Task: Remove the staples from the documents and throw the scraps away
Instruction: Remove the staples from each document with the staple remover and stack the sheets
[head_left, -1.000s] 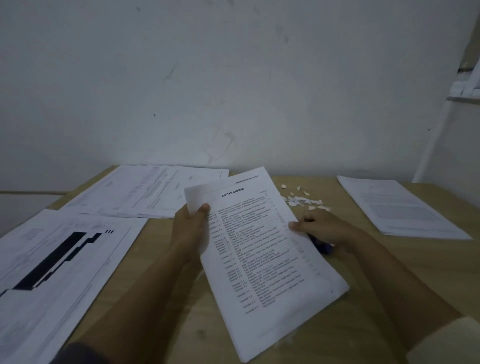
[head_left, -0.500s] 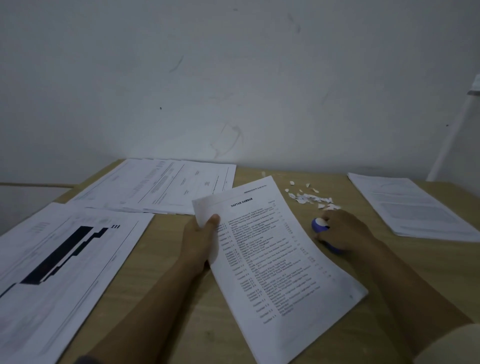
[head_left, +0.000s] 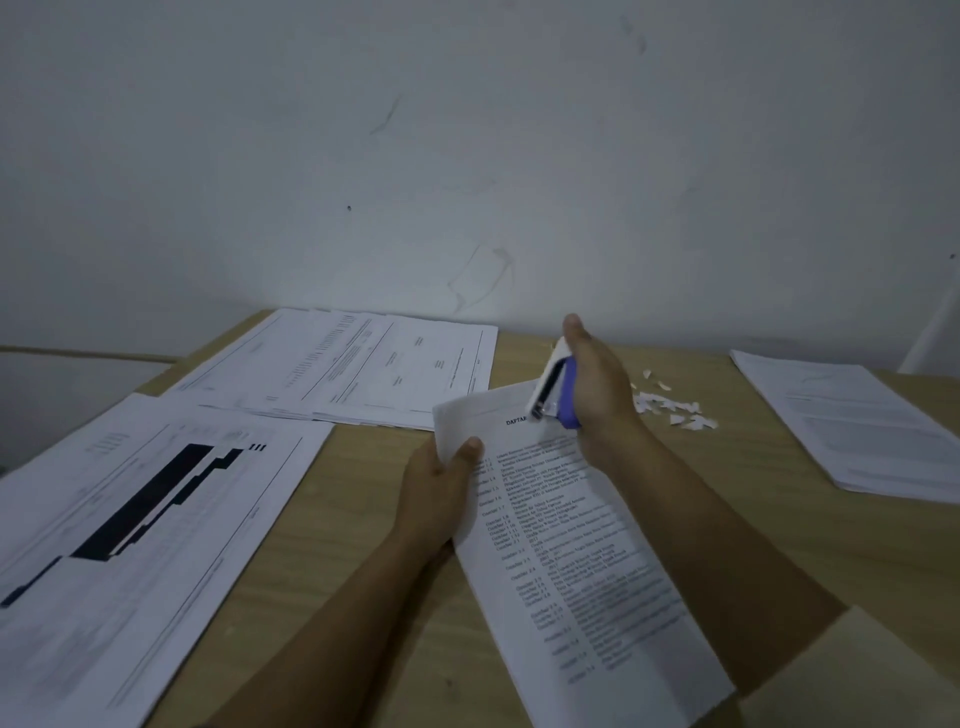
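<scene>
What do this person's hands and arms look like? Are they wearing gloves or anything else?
No gloves. The left hand and the right hand are both bare, and no ring, watch or bracelet shows. Both forearms are uncovered. The only clothing in view is a pale cream sleeve on the right arm near the elbow, at the bottom corner of the picture.

Table (head_left: 363, 519) spans lower frame. Document (head_left: 571, 571) at lower centre-right, left hand (head_left: 441, 493) on its left edge. Stapler (head_left: 558, 395) in right hand (head_left: 597, 384), over document's top edge. Scraps (head_left: 670, 410) just right. Printed sheets (head_left: 130, 519) lower left; spread pages (head_left: 353, 369) behind; paper stack (head_left: 852, 426) far right.
</scene>
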